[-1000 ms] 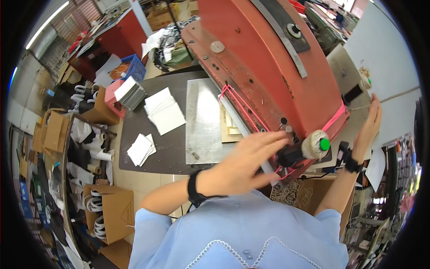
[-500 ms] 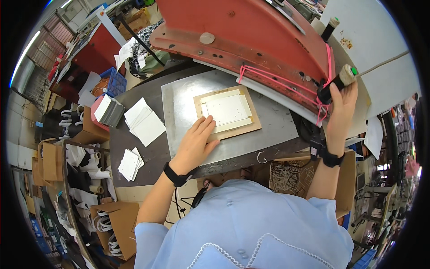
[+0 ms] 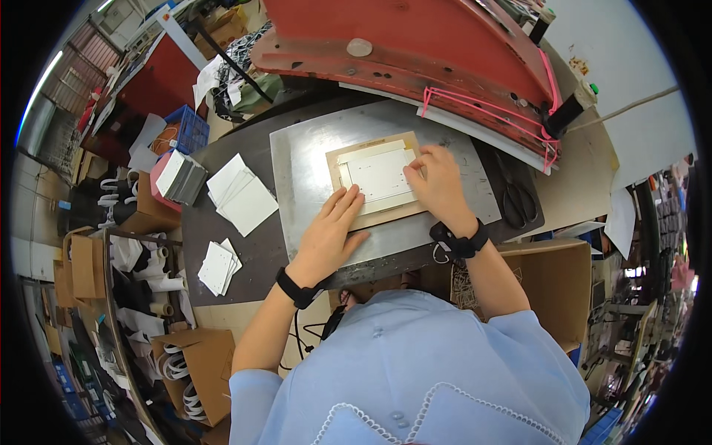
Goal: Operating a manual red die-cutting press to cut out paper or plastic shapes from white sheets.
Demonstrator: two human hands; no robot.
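Note:
My left hand [image 3: 332, 230] lies open with fingertips on the lower-left edge of a white card [image 3: 371, 169]. The card, dotted with small holes, rests in pale strips on a brown board [image 3: 374, 139]. My right hand [image 3: 437, 178] is at the board's right side, fingers bent and closed, thumb by the card's edge; what they grip is hidden. A metal plate [image 3: 300, 156] lies beneath the board on the dark table [image 3: 200, 226]. Left of the plate are loose white cards [image 3: 245, 196], smaller cards [image 3: 216, 267] and a stacked block [image 3: 180, 176].
The red press [image 3: 400, 44], with pink cords and a black handle [image 3: 564, 111], overhangs the back. Black scissors [image 3: 518, 204] lie right of the plate. An open carton [image 3: 549, 289] is below right. A blue crate [image 3: 185, 130] and shelving with rolls [image 3: 159, 285] stand left.
My right hand has left the press's handle and moved down-left to the board. My left hand has come down from the press onto the board. The press has swung back, exposing the board.

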